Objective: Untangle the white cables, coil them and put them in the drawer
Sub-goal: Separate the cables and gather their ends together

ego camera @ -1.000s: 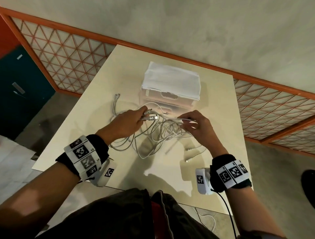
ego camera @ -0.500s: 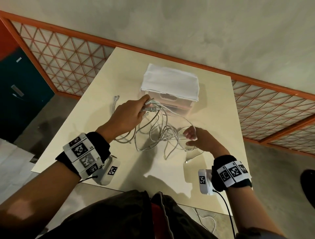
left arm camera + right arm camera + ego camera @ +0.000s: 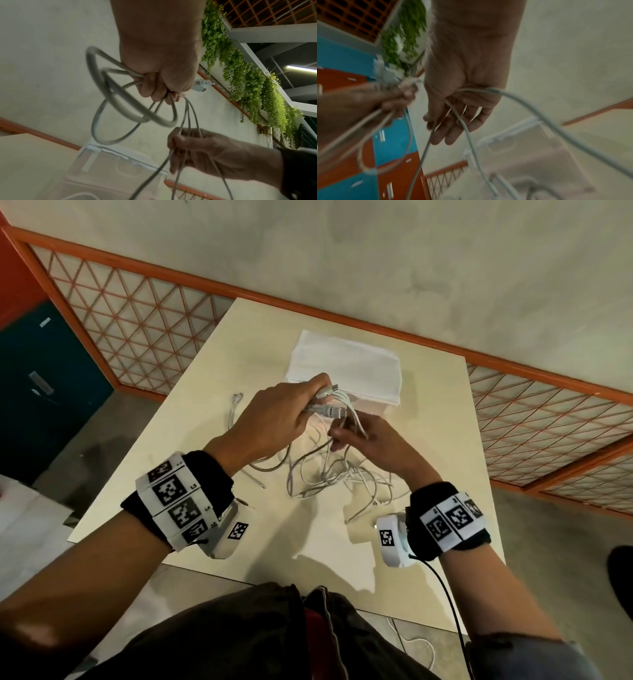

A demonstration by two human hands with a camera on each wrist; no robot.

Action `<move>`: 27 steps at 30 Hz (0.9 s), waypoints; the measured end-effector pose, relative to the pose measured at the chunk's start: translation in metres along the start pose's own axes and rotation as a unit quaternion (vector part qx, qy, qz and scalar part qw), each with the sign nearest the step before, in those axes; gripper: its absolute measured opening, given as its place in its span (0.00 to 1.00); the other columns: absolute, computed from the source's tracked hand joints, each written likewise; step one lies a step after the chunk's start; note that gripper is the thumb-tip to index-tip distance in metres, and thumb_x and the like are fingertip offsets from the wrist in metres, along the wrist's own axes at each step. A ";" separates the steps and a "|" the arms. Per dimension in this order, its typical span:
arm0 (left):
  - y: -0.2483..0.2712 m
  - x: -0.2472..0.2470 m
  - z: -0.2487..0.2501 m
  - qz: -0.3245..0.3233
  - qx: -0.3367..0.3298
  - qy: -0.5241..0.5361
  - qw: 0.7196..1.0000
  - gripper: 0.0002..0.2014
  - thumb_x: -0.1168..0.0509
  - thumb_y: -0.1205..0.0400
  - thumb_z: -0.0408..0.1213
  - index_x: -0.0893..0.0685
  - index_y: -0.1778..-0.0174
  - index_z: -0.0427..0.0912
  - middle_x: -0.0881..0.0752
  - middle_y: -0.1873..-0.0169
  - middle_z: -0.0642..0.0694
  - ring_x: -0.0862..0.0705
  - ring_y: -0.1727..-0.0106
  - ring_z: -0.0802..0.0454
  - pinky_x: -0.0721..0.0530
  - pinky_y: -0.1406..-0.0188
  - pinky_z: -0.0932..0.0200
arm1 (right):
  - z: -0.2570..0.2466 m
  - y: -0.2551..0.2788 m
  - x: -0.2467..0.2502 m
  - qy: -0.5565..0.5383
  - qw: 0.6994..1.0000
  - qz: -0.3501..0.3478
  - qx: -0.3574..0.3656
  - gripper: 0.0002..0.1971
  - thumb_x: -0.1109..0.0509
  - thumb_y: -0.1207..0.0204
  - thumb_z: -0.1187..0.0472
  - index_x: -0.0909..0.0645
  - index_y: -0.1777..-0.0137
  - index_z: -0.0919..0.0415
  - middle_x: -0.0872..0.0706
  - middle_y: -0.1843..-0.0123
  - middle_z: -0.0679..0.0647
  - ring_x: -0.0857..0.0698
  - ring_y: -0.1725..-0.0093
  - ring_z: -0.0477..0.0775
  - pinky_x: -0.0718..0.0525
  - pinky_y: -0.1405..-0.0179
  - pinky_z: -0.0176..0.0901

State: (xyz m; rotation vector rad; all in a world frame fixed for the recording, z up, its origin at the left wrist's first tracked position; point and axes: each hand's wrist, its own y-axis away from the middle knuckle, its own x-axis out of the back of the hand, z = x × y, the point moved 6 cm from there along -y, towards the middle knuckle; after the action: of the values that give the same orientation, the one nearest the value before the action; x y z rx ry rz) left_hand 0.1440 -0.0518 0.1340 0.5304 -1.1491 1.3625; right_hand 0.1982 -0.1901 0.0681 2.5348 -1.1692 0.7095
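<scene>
My left hand [image 3: 301, 409] is raised over the table and grips a bunch of white cables [image 3: 337, 477] near their plugs [image 3: 334, 402]. In the left wrist view the fist [image 3: 159, 83] holds several loops [image 3: 120, 108]. Strands hang from it into a tangle on the table. My right hand [image 3: 346, 436] is just below and right of the left, and pinches some hanging strands [image 3: 188, 121] that run between its fingers [image 3: 453, 121]. The clear plastic drawer box [image 3: 346, 371], white on top, stands just behind both hands.
One loose white cable [image 3: 233, 412] lies on the beige table [image 3: 212, 474] left of my hands. Its near edge is close to my body. Another cable [image 3: 423, 648] lies on the floor below. An orange lattice railing [image 3: 137, 313] runs behind the table.
My left hand has lifted the cable bunch up and toward the drawer box. My right hand has risen from the table to just under the left and taken hold of the hanging strands.
</scene>
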 end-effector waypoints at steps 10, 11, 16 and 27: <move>0.014 0.005 -0.006 0.044 0.027 -0.004 0.999 0.14 0.41 0.20 0.28 0.34 0.47 0.51 0.16 0.61 0.46 0.21 0.64 0.36 0.32 0.69 0.54 | 0.052 0.013 -0.015 0.025 0.995 -0.079 -0.059 0.02 0.36 0.17 0.56 0.23 0.50 0.52 0.13 0.64 0.51 0.15 0.66 0.46 0.16 0.60 0.39; 0.014 0.003 -0.008 0.042 0.036 -0.005 0.998 0.12 0.42 0.19 0.29 0.33 0.45 0.49 0.15 0.59 0.44 0.20 0.62 0.35 0.31 0.69 0.54 | 0.049 0.012 -0.012 0.026 0.996 -0.065 -0.057 0.03 0.37 0.17 0.58 0.23 0.50 0.55 0.14 0.65 0.50 0.16 0.68 0.46 0.17 0.62 0.38; 0.019 -0.004 -0.033 0.004 0.113 -0.046 0.993 0.10 0.43 0.18 0.30 0.29 0.41 0.42 0.14 0.49 0.42 0.18 0.51 0.34 0.31 0.65 0.52 | 0.015 0.012 0.026 0.028 0.997 0.071 0.018 0.08 0.39 0.16 0.60 0.29 0.58 0.54 0.26 0.67 0.48 0.24 0.68 0.42 0.24 0.64 0.31; 0.023 -0.014 -0.051 -0.017 0.139 -0.016 0.990 0.08 0.45 0.19 0.31 0.28 0.47 0.44 0.13 0.56 0.48 0.16 0.55 0.39 0.19 0.62 0.46 | -0.034 0.012 0.049 0.013 0.993 0.092 0.076 0.04 0.41 0.15 0.56 0.31 0.53 0.51 0.27 0.74 0.44 0.27 0.76 0.49 0.18 0.69 0.53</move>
State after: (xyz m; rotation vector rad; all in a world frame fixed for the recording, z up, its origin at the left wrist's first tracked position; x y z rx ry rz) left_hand 0.1416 -0.0102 0.0944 0.7707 -0.9757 1.4979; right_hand 0.2051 -0.2150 0.1239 2.5533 -1.4019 0.9050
